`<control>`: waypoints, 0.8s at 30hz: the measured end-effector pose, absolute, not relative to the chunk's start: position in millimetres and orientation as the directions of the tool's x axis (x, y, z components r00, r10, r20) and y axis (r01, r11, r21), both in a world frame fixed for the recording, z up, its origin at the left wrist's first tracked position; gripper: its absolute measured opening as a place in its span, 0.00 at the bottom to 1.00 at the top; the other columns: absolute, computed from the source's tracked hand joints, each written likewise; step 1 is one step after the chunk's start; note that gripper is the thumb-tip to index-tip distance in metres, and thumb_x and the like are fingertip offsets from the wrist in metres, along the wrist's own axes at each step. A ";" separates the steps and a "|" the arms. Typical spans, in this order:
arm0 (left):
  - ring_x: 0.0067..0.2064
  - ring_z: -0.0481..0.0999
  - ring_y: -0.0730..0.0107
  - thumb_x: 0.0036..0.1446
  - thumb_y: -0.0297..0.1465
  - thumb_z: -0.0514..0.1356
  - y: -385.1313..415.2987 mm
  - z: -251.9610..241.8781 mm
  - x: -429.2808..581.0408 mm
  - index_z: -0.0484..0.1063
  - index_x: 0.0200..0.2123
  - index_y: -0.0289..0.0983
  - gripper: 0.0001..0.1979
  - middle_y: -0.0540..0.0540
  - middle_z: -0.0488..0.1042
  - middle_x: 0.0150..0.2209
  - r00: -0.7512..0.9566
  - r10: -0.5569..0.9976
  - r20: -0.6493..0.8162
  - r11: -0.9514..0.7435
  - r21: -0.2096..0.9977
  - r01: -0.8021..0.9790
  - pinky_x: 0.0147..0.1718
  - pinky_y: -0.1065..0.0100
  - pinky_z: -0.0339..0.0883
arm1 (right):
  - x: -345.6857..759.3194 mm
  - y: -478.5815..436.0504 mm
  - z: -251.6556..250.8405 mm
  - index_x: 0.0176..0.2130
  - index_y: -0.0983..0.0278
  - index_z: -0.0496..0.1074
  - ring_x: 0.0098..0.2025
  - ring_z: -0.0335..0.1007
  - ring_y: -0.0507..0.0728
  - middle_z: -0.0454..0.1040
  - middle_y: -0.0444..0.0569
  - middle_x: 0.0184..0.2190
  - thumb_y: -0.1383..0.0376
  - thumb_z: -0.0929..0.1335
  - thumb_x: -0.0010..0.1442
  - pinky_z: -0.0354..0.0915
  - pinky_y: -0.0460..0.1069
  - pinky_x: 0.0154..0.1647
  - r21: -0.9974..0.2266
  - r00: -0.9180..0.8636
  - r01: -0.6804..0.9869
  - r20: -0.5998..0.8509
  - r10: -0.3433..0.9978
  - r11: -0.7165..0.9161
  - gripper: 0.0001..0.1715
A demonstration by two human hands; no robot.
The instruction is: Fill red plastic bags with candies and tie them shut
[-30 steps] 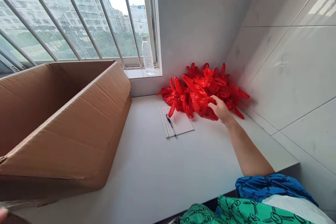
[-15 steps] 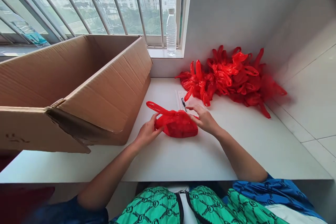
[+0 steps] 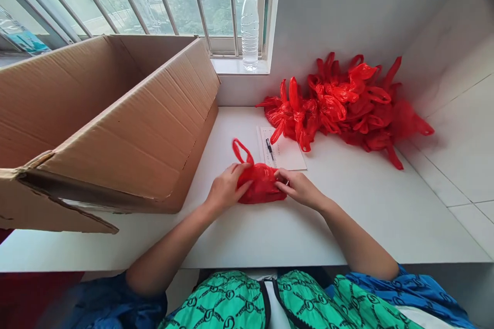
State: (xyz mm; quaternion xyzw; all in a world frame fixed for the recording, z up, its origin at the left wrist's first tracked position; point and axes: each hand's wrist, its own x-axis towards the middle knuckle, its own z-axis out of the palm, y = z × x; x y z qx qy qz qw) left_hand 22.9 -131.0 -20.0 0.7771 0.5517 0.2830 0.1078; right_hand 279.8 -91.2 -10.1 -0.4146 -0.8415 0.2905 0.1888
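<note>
A bunched red plastic carrier bag (image 3: 260, 185) lies on the white counter (image 3: 247, 236) in front of me, with one handle loop (image 3: 240, 150) sticking up toward the window. My left hand (image 3: 227, 190) grips the bag's left side, and my right hand (image 3: 301, 188) pinches its right edge with the fingertips. Behind them, a heap of several red plastic bags (image 3: 339, 105) lies against the wall. A paper sheet (image 3: 285, 157) with a black pen (image 3: 269, 149) on it sits just beyond my hands.
A large open cardboard box (image 3: 104, 123) stands on the counter's left, its flap overhanging the left side. A water bottle (image 3: 250, 28) stands on the barred window's sill (image 3: 235, 66). Tiled walls rise on the right.
The bag is folded more compactly, and its handle now points up rather than left. My hands have moved closer together. The view has tilted slightly downward.
</note>
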 end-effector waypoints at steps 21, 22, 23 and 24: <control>0.71 0.46 0.50 0.66 0.46 0.51 -128.0 -52.6 23.6 0.46 0.71 0.38 0.35 0.37 0.48 0.70 0.528 0.810 0.256 -0.572 0.145 0.807 0.67 0.46 0.42 | 237.0 -107.2 -61.9 0.68 0.79 0.49 0.72 0.40 0.67 0.49 0.68 0.69 0.57 0.63 0.67 0.47 0.64 0.71 -0.091 -0.701 0.668 0.257 0.665 0.739 0.41; 0.71 0.45 0.50 0.66 0.46 0.51 -129.4 -53.3 23.8 0.46 0.71 0.38 0.35 0.38 0.47 0.71 0.531 0.804 0.266 -0.577 0.136 0.805 0.67 0.46 0.41 | 236.6 -107.8 -61.3 0.68 0.80 0.50 0.72 0.40 0.67 0.49 0.67 0.69 0.57 0.62 0.67 0.46 0.64 0.71 -0.075 -0.702 0.673 0.252 0.666 0.736 0.41; 0.71 0.45 0.51 0.66 0.46 0.51 -130.8 -53.5 24.2 0.46 0.71 0.38 0.35 0.38 0.47 0.71 0.534 0.800 0.273 -0.580 0.128 0.804 0.68 0.47 0.40 | 236.3 -108.4 -60.8 0.68 0.80 0.50 0.72 0.40 0.67 0.48 0.67 0.69 0.57 0.62 0.67 0.46 0.63 0.71 -0.062 -0.702 0.676 0.247 0.668 0.734 0.40; 0.72 0.44 0.51 0.66 0.46 0.51 -131.8 -53.5 24.8 0.46 0.71 0.38 0.35 0.39 0.47 0.71 0.535 0.797 0.279 -0.582 0.120 0.804 0.68 0.47 0.40 | 236.1 -108.9 -60.3 0.68 0.80 0.51 0.72 0.40 0.67 0.48 0.66 0.69 0.57 0.62 0.67 0.45 0.63 0.71 -0.052 -0.702 0.680 0.240 0.670 0.731 0.40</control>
